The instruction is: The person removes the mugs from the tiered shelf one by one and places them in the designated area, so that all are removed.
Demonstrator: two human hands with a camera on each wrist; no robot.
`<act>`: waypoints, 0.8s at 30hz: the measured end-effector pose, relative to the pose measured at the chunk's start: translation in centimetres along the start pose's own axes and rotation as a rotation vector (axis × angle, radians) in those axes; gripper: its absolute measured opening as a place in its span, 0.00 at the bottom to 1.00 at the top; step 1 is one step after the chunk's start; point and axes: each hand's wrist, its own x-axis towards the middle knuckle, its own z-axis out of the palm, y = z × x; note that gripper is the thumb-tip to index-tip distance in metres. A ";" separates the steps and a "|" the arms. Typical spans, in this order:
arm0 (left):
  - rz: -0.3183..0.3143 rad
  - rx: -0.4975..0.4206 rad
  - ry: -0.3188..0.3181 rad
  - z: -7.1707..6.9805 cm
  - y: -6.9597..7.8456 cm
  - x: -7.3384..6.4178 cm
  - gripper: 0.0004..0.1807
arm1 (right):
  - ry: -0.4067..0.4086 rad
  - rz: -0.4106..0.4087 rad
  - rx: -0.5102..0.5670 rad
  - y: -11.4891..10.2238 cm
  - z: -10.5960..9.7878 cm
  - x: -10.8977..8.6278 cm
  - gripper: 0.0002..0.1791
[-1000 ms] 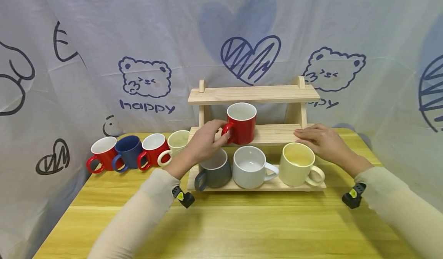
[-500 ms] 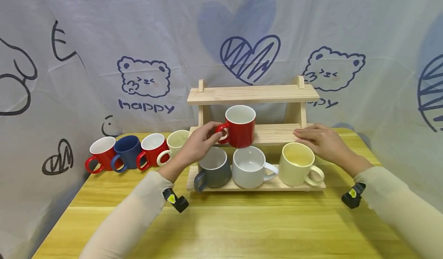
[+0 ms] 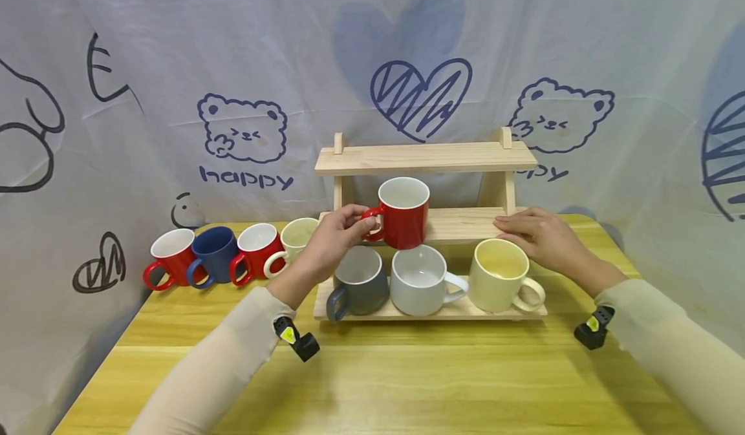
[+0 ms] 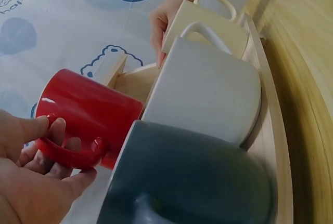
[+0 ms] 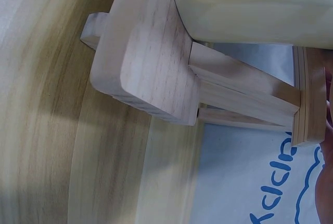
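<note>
My left hand (image 3: 334, 238) pinches the handle of a red mug (image 3: 404, 215) with a white inside. The mug is upright in front of the rack's middle shelf, its base overlapping the white mug's rim in the head view. In the left wrist view, fingers (image 4: 57, 169) curl through the red handle. My right hand (image 3: 535, 234) grips the right end of the middle shelf of the wooden rack (image 3: 460, 223), above the pale yellow mug (image 3: 497, 280). Its fingers barely show in the right wrist view. A white mug (image 3: 419, 283) and a dark grey mug (image 3: 363, 286) share the bottom shelf.
Left of the rack stand a red mug (image 3: 174, 254), a blue mug (image 3: 218, 257), another red mug (image 3: 259, 251) and a cream mug (image 3: 298, 238) in a row. The top shelf (image 3: 425, 158) spans the rack above. Behind hangs a printed curtain (image 3: 326, 53).
Over the last second the left hand and the red mug shifted slightly left and toward the front, then held nearly still. The right hand has stayed at the shelf end.
</note>
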 end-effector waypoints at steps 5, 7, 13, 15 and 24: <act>-0.028 -0.043 0.012 0.3 0.3 0.1 0.17 | 0.000 0.005 -0.001 0.1 0.1 0.0 0.17; -0.038 -0.051 0.020 0.5 0.4 0.1 0.16 | -0.001 0.009 0.001 0.2 0.1 -0.1 0.17; -0.055 -0.064 0.058 0.9 0.5 -0.1 0.15 | -0.007 0.017 -0.001 0.2 0.1 -0.1 0.17; -0.049 -0.081 0.072 0.9 0.4 -0.1 0.15 | -0.007 0.015 -0.003 0.2 0.1 -0.1 0.17; -0.011 -0.096 0.134 0.7 0.5 -1.0 0.14 | 0.002 0.006 -0.003 0.2 0.1 -0.1 0.17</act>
